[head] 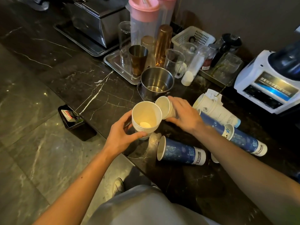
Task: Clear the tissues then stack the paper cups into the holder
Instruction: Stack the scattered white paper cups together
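Gathering was under way: the left hand [121,135] had its grip closed around a nested cup stack [146,118], the right hand [183,113] clasped a smaller stack [165,109] beside it. Blue cups [180,151] lay below the grips on the surface [97,88]; holder unidentified, no tissues evident.

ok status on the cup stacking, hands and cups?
Left hand grips upright white cup stack. Right hand tips smaller cups toward it. Blue cups lie loose on counter. Nothing blocking.
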Action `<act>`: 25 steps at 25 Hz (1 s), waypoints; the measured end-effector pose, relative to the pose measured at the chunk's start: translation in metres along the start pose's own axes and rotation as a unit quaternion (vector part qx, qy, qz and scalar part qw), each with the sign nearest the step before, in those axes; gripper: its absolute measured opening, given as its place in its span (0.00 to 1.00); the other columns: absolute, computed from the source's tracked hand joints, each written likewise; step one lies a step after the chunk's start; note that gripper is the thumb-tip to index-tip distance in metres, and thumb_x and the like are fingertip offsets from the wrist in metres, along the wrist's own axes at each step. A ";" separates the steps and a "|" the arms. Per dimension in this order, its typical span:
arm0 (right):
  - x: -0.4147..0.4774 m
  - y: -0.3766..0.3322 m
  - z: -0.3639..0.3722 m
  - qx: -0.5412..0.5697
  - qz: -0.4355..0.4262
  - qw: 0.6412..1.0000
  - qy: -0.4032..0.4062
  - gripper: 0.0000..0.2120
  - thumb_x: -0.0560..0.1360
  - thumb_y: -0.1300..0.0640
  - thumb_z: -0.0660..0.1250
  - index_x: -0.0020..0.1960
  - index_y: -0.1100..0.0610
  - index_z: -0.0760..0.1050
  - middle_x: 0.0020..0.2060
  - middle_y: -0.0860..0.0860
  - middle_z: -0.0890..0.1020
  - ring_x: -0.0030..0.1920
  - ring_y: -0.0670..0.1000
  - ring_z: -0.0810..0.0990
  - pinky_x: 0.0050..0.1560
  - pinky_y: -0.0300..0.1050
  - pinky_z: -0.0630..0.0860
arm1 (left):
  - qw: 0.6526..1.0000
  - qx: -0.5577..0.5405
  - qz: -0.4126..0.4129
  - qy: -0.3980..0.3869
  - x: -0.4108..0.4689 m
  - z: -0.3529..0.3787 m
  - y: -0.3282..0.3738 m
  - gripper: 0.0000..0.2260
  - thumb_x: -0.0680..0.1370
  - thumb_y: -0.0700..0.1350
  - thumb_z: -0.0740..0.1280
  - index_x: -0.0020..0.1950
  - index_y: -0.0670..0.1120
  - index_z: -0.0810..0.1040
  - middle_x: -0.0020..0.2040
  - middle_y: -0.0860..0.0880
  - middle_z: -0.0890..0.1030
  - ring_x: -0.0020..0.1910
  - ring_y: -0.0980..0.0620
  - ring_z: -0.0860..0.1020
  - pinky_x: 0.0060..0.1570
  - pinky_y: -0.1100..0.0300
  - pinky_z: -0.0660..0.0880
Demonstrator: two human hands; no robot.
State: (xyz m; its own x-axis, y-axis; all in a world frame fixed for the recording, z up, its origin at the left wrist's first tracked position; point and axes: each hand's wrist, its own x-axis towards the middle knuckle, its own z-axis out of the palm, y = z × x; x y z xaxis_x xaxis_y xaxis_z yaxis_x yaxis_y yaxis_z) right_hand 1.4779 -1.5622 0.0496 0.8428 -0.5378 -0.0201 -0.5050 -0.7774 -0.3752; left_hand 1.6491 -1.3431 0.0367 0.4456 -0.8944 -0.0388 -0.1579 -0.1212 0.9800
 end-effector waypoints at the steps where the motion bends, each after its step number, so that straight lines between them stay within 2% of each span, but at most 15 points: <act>1: -0.006 -0.002 -0.007 0.061 0.010 0.998 0.020 0.41 0.71 0.46 0.75 0.77 0.51 0.58 0.72 0.50 0.68 0.72 0.51 0.65 0.66 0.53 0.68 | 1.000 0.001 0.001 -0.001 0.000 0.001 0.000 0.38 0.64 0.56 0.77 0.72 0.59 0.66 0.68 0.62 0.74 0.69 0.62 0.72 0.66 0.68 0.70; 4: -0.024 -0.017 -0.034 0.216 0.030 0.970 0.110 0.41 0.69 0.48 0.77 0.76 0.51 0.60 0.70 0.47 0.70 0.70 0.46 0.67 0.67 0.47 0.69 | 1.000 0.008 -0.001 0.000 0.000 0.002 -0.001 0.37 0.65 0.55 0.77 0.72 0.59 0.66 0.67 0.63 0.74 0.68 0.62 0.72 0.66 0.66 0.69; 7: -0.038 -0.038 -0.063 0.355 0.024 0.917 0.181 0.40 0.70 0.54 0.77 0.76 0.51 0.60 0.70 0.44 0.70 0.71 0.44 0.68 0.66 0.47 0.73 | 1.000 0.014 -0.002 0.001 0.000 0.001 -0.002 0.38 0.65 0.54 0.77 0.72 0.57 0.66 0.68 0.61 0.74 0.69 0.61 0.72 0.68 0.63 0.69; 9: -0.046 -0.058 -0.077 0.406 -0.008 0.887 0.218 0.41 0.70 0.56 0.77 0.76 0.54 0.59 0.70 0.48 0.70 0.71 0.46 0.69 0.65 0.48 0.75 | 1.000 0.013 -0.004 -0.001 0.000 0.001 -0.001 0.38 0.65 0.53 0.77 0.73 0.55 0.67 0.68 0.60 0.74 0.69 0.60 0.72 0.69 0.60 0.70; 12: -0.049 -0.084 -0.090 0.425 -0.064 0.869 0.245 0.40 0.71 0.56 0.76 0.76 0.58 0.57 0.70 0.51 0.70 0.71 0.50 0.70 0.64 0.47 0.74 | 1.000 0.010 -0.005 -0.004 0.000 0.002 0.000 0.40 0.64 0.53 0.77 0.75 0.51 0.67 0.69 0.56 0.75 0.69 0.59 0.73 0.70 0.57 0.69; 15: -0.043 -0.097 -0.086 0.445 -0.096 0.867 0.202 0.39 0.71 0.60 0.75 0.75 0.60 0.58 0.69 0.53 0.70 0.70 0.49 0.71 0.63 0.43 0.74 | 1.000 0.003 -0.002 -0.008 -0.001 0.001 0.002 0.41 0.64 0.54 0.78 0.74 0.51 0.68 0.68 0.57 0.76 0.68 0.60 0.74 0.70 0.57 0.70; 17: -0.042 -0.100 -0.073 0.457 -0.076 0.874 0.145 0.38 0.70 0.62 0.76 0.75 0.57 0.60 0.67 0.46 0.71 0.68 0.43 0.71 0.62 0.39 0.74 | 1.000 0.002 0.002 -0.013 -0.001 0.000 0.003 0.40 0.64 0.55 0.78 0.73 0.51 0.69 0.66 0.58 0.77 0.67 0.60 0.75 0.68 0.58 0.71; 20: -0.041 -0.098 -0.045 0.404 -0.024 0.911 0.072 0.41 0.68 0.53 0.78 0.75 0.48 0.61 0.67 0.40 0.72 0.69 0.43 0.70 0.66 0.49 0.73 | 1.000 0.003 0.007 -0.012 -0.001 0.001 0.002 0.38 0.64 0.56 0.78 0.72 0.52 0.70 0.65 0.60 0.78 0.66 0.61 0.76 0.66 0.62 0.72; 22: -0.039 -0.093 -0.031 0.368 0.005 0.929 0.036 0.41 0.68 0.49 0.77 0.75 0.45 0.60 0.69 0.41 0.71 0.70 0.44 0.69 0.69 0.55 0.71 | 1.000 0.000 0.006 -0.010 -0.001 0.000 0.001 0.39 0.65 0.56 0.78 0.73 0.51 0.69 0.66 0.59 0.77 0.66 0.61 0.75 0.66 0.63 0.72; 25: -0.037 -0.081 -0.017 0.342 0.042 0.939 -0.019 0.43 0.69 0.48 0.76 0.77 0.44 0.57 0.73 0.44 0.67 0.73 0.45 0.65 0.71 0.56 0.69 | 1.000 0.000 0.010 -0.005 0.001 0.000 -0.001 0.38 0.65 0.55 0.78 0.72 0.53 0.69 0.66 0.59 0.77 0.67 0.61 0.75 0.66 0.63 0.72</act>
State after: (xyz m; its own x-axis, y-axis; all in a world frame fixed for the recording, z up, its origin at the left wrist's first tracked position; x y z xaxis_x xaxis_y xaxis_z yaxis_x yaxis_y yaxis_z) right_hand 1.4848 -1.4849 0.0962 0.8174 -0.5665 -0.1046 -0.3442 -0.3346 -0.8773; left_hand 1.6495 -1.3445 0.0360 0.4338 -0.9007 -0.0213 -0.1667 -0.1035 0.9806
